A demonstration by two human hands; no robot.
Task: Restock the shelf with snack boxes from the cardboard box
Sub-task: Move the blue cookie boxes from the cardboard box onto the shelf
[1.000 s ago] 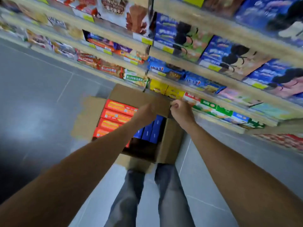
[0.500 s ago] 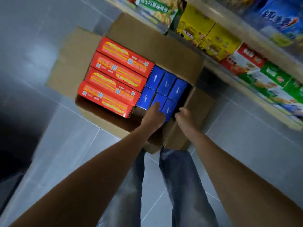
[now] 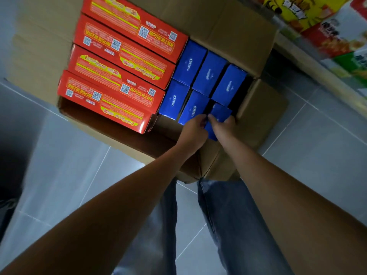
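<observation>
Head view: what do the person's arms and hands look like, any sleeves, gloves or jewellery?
Both the left forearm and right forearm are bare, no sleeves in view. The left hand and right hand show no gloves, rings or watch. Blue denim jeans cover the legs.

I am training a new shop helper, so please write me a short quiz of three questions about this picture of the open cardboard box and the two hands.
1. True or false: the red boxes lie on the shelf.
2. How many blue boxes show in the cardboard box? A four, B six, C nine.
3. Fill in: the right hand has its grip on a ____ box, with the left hand close beside it.

Key
1. False: they lie in the cardboard box, not on the shelf.
2. B.
3. Blue: it is the near right blue box.
</observation>
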